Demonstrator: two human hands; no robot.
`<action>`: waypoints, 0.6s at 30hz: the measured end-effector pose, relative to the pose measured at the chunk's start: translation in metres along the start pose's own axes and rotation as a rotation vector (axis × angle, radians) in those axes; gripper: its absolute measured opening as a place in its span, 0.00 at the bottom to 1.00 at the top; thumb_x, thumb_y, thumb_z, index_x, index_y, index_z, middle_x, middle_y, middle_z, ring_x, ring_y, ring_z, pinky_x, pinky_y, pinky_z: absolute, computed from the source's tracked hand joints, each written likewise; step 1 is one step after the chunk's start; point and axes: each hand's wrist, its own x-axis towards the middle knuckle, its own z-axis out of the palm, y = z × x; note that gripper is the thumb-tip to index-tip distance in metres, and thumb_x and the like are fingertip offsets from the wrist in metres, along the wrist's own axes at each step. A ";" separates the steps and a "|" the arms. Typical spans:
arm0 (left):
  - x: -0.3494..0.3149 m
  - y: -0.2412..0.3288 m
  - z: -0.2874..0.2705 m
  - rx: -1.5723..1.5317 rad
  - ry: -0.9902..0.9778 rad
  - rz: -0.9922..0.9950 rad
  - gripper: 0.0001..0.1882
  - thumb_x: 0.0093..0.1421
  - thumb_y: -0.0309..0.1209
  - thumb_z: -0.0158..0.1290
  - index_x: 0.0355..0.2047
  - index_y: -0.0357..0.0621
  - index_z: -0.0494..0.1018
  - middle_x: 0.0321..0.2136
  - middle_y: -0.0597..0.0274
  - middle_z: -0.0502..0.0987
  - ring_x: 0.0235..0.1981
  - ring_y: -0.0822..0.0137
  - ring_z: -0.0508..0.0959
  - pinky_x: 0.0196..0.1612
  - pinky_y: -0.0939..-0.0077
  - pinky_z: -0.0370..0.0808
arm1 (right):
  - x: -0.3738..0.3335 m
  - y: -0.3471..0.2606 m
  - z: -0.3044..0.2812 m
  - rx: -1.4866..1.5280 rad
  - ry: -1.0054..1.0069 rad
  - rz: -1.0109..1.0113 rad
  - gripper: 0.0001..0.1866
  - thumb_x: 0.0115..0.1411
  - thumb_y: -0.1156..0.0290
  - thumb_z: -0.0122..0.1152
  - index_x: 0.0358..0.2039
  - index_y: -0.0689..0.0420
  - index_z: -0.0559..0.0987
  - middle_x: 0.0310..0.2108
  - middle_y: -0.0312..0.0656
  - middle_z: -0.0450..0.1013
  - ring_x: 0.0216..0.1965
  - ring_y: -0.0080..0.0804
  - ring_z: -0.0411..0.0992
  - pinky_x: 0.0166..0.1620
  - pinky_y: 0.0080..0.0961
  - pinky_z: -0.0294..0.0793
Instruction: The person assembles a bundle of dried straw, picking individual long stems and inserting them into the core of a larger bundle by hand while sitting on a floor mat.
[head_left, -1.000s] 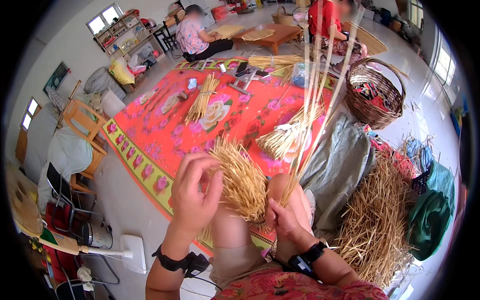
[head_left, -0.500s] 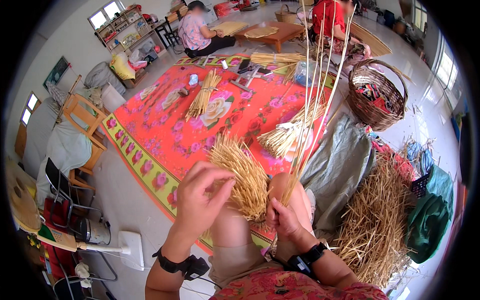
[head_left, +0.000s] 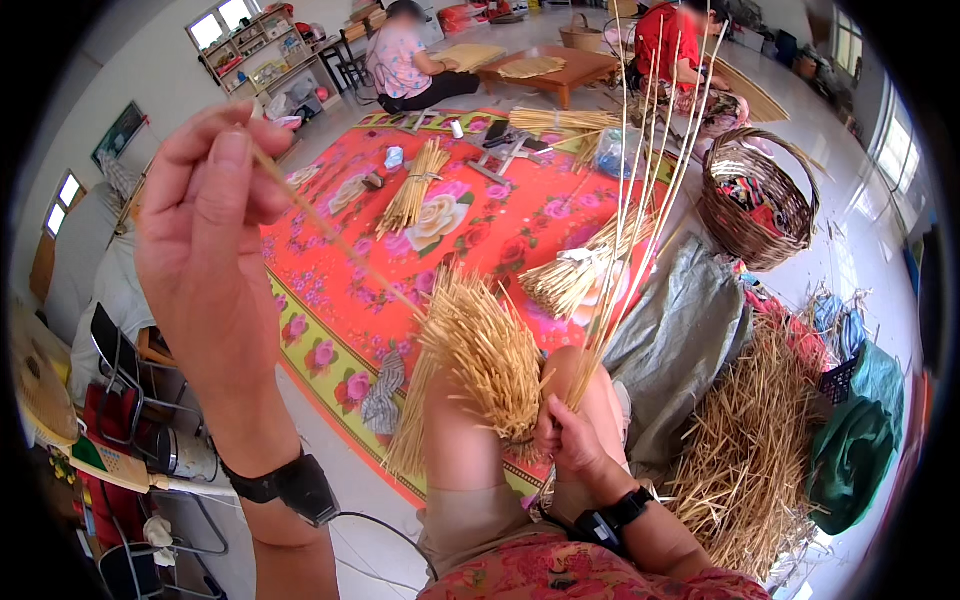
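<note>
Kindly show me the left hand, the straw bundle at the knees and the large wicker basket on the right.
Left hand (head_left: 207,205): head view, middle of the hand.
Straw bundle at the knees (head_left: 484,350): head view, middle of its stalks.
Large wicker basket (head_left: 762,246): head view, outer wall.

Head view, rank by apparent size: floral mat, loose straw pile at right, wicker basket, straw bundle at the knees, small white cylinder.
1. Floral mat
2. Loose straw pile
3. Wicker basket and straw bundle: too alike to rank
4. Small white cylinder
</note>
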 end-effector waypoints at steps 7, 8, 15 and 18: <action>-0.068 -0.022 0.022 0.143 -0.233 -0.518 0.24 0.51 0.20 0.57 0.49 0.39 0.64 0.35 0.63 0.72 0.26 0.80 0.72 0.28 0.87 0.68 | -0.001 -0.001 0.002 -0.024 -0.018 -0.025 0.24 0.66 0.53 0.38 0.15 0.52 0.61 0.11 0.29 0.48 0.12 0.22 0.47 0.17 0.20 0.47; -0.079 -0.026 0.017 0.107 -0.292 -0.597 0.25 0.50 0.19 0.58 0.49 0.40 0.64 0.36 0.64 0.71 0.26 0.80 0.72 0.28 0.87 0.68 | -0.002 0.000 0.003 -0.020 -0.036 -0.020 0.24 0.66 0.53 0.38 0.15 0.52 0.61 0.11 0.28 0.48 0.12 0.22 0.47 0.17 0.20 0.47; -0.120 -0.054 0.010 0.178 -0.481 -0.468 0.15 0.51 0.14 0.53 0.41 0.35 0.69 0.40 0.63 0.71 0.32 0.77 0.74 0.35 0.83 0.73 | 0.000 0.001 -0.001 -0.011 -0.047 -0.030 0.24 0.66 0.53 0.38 0.15 0.52 0.61 0.11 0.28 0.47 0.12 0.21 0.45 0.17 0.20 0.46; -0.117 -0.050 0.012 0.278 -0.476 -0.383 0.11 0.52 0.15 0.52 0.37 0.35 0.71 0.36 0.61 0.74 0.31 0.75 0.75 0.34 0.83 0.73 | 0.000 0.002 0.000 -0.016 -0.047 -0.031 0.24 0.66 0.53 0.38 0.15 0.51 0.61 0.11 0.28 0.48 0.12 0.21 0.45 0.17 0.20 0.46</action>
